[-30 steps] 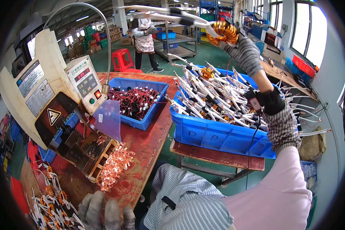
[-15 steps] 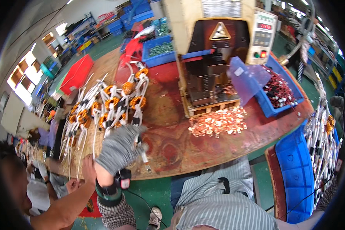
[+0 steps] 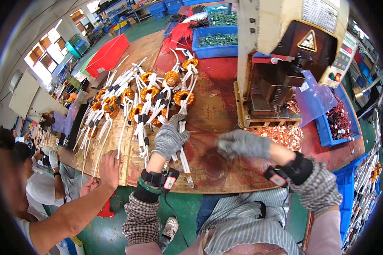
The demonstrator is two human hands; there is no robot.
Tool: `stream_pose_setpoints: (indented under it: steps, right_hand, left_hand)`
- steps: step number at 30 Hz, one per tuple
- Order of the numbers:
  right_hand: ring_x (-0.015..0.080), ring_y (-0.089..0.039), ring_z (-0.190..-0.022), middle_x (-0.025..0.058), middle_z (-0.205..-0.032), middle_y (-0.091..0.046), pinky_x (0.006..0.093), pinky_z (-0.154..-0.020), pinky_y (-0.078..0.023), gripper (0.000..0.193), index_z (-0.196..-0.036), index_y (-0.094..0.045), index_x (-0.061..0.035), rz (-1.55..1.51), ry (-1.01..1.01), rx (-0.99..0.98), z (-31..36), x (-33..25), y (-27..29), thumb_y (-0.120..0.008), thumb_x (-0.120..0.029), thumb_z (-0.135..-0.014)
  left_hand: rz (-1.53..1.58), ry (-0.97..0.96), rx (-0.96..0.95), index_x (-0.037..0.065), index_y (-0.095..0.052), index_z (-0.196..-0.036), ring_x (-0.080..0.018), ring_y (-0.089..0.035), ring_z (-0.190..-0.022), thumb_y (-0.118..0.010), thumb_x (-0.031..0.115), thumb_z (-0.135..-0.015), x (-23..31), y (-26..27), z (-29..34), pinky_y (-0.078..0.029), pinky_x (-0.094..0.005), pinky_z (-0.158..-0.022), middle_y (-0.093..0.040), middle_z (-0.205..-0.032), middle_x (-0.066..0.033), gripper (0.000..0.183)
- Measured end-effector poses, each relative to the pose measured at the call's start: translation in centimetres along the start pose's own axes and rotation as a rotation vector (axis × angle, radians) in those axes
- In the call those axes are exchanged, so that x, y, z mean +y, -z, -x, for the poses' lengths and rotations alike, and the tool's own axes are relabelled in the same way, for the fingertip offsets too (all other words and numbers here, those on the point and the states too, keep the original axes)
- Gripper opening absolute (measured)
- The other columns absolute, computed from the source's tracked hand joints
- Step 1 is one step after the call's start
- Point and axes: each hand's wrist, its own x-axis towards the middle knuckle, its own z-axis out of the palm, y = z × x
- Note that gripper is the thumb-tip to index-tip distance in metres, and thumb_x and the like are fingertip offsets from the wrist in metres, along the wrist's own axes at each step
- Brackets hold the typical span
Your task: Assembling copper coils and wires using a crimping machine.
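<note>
My left hand [image 3: 170, 138], in a grey knit glove, reaches to the near side of a copper-wound ring coil [image 3: 184, 97]. Its fingers are closed round the white-sleeved leads just below that coil. More white-sleeved leads [image 3: 185, 165] with metal ends run from under this hand toward the table's front edge. My right hand [image 3: 244, 144], gloved alike, is over the table left of a heap of copper terminals [image 3: 281, 136]. Motion blurs its fingers, so I cannot make out whether they hold anything. Several similar coils [image 3: 149, 93] lie in a row on the left.
A press machine [image 3: 276, 87] stands at the back right, beside a blue bin [image 3: 338, 117] of red-and-black parts. Blue bins of green parts [image 3: 217, 40] and a red bin [image 3: 108, 55] line the back. At left, a co-worker's hand [image 3: 109, 170] touches leads.
The view has swung left. My right hand has come into view over the table. My left hand has moved farther in, onto the leads of a coil at the right end of the row.
</note>
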Motion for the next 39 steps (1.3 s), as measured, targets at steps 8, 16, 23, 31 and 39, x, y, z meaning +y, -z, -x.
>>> stream_pose_setpoints:
  steps: [8,16,23,31,39]
  right_hand:
    - [0.0199,-0.062,-0.063,0.0058,-0.081,-0.063,0.0344,-0.056,-0.053,0.031,-0.092,-0.06,-0.0093,-0.899,-0.152,0.117,-14.8,2.4,-1.5,-0.058,-0.039,-0.084]
    - [0.0163,-0.062,-0.061,0.0041,-0.072,-0.064,0.0312,-0.058,-0.054,0.012,-0.084,-0.061,-0.0075,-0.719,-0.049,0.179,-15.2,-3.0,-3.8,-0.063,-0.019,-0.081]
    - [0.0159,-0.055,-0.049,0.0042,-0.063,-0.06,0.0289,-0.046,-0.043,0.01,-0.077,-0.061,-0.0022,-0.602,0.013,0.452,-13.7,-2.2,-2.8,-0.066,-0.011,-0.077]
    - [0.014,-0.057,-0.051,0.0028,-0.063,-0.056,0.0272,-0.046,-0.049,0.014,-0.085,-0.058,-0.0033,-0.361,0.068,0.343,-8.2,-1.9,3.5,-0.065,-0.014,-0.079]
    - [0.0105,-0.048,-0.057,0.0017,-0.066,-0.057,0.0279,-0.054,-0.042,0.021,-0.076,-0.059,-0.0039,-0.216,0.093,0.375,-7.3,1.8,1.5,-0.07,-0.022,-0.072]
  left_hand:
    - [0.391,0.105,-0.32,0.004,-0.052,-0.113,-0.0168,-0.058,-0.085,-0.066,0.023,-0.079,3.6,0.9,0.5,-0.048,-0.0314,-0.077,-0.06,-0.098,-0.0104,0.041]
    - [-0.315,-0.24,-0.194,0.004,-0.06,-0.097,-0.0343,-0.057,-0.086,-0.053,0.02,-0.081,-2.0,6.0,-2.5,-0.044,-0.0408,-0.079,-0.062,-0.089,-0.0146,0.024]
    - [-0.624,-0.413,-0.297,0.009,-0.065,-0.088,-0.0316,-0.054,-0.08,-0.051,0.032,-0.08,-2.4,5.0,-0.4,-0.044,-0.0426,-0.073,-0.06,-0.08,-0.014,0.028]
    - [-0.682,-0.346,-0.34,0.01,-0.065,-0.07,-0.0304,-0.054,-0.074,-0.051,0.032,-0.078,-5.2,5.5,1.0,-0.043,-0.0422,-0.069,-0.059,-0.07,-0.0121,0.027]
    - [-0.391,-0.211,-0.382,0.007,-0.061,-0.096,-0.0331,-0.06,-0.079,-0.046,0.038,-0.086,4.2,6.7,0.1,-0.046,-0.0449,-0.071,-0.061,-0.079,-0.0185,0.036]
